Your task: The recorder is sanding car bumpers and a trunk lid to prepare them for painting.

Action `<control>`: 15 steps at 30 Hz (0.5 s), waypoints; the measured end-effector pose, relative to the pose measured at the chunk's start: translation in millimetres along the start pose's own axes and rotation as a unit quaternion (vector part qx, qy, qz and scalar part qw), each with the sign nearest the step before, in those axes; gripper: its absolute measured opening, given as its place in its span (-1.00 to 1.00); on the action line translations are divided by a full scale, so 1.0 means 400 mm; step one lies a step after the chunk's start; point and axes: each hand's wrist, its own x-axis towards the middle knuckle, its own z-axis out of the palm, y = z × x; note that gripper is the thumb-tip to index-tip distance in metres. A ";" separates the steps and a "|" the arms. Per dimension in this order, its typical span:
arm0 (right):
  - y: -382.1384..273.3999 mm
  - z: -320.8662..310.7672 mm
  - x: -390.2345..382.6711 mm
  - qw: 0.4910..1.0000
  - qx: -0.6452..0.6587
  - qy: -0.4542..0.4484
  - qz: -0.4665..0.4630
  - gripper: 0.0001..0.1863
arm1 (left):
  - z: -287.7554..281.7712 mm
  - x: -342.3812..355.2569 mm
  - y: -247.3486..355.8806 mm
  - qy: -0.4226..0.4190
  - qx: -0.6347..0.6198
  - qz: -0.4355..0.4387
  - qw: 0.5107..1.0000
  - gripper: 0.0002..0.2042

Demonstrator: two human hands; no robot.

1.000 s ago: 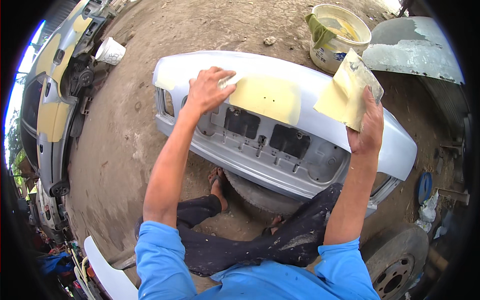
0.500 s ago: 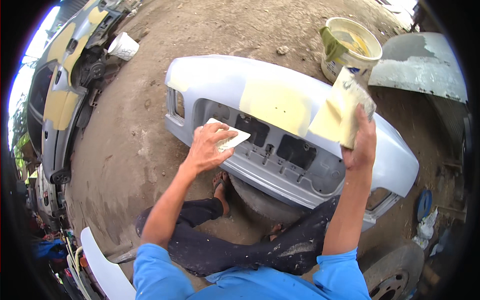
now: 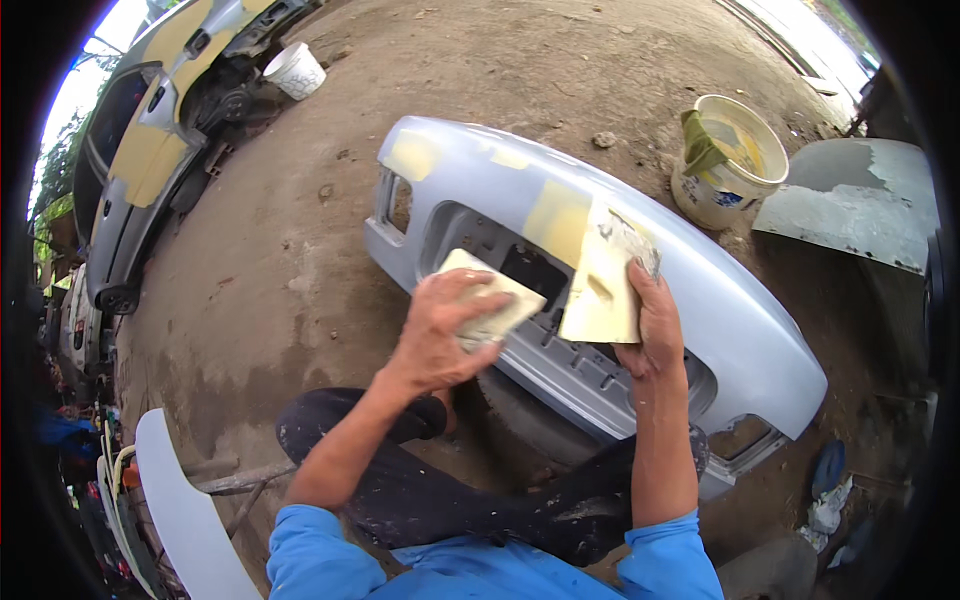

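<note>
My left hand [image 3: 445, 325] is closed around a flat cream putty spreader [image 3: 500, 305], its fingers lying across the face. In my right hand [image 3: 655, 325] is an upright pale-yellow putty board [image 3: 603, 290], gripped along its right edge, with a small raised lump on it and grey stains at the top. The two pieces are close together but apart, both above a grey car boot lid [image 3: 735, 300]. Yellow filler patches [image 3: 550, 215] show on the lid's outer face. Its recessed inner panel is partly hidden behind my hands.
A bucket [image 3: 735, 165] with a green cloth over its rim stands beyond the lid at right, beside a grey body panel [image 3: 850, 195]. At far left are a partly stripped car [image 3: 145, 165] and a white pail [image 3: 295, 72]. A pale curved panel [image 3: 180, 510] lies near my left elbow.
My right hand has brought the putty board leftward and down, nearer the spreader. My left hand has moved slightly right. The whole view has shifted and turned.
</note>
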 end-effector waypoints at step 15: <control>0.028 0.034 -0.016 0.966 -0.188 0.039 -0.172 -0.74 | -0.018 0.009 0.193 -0.126 0.093 0.029 0.987 -0.52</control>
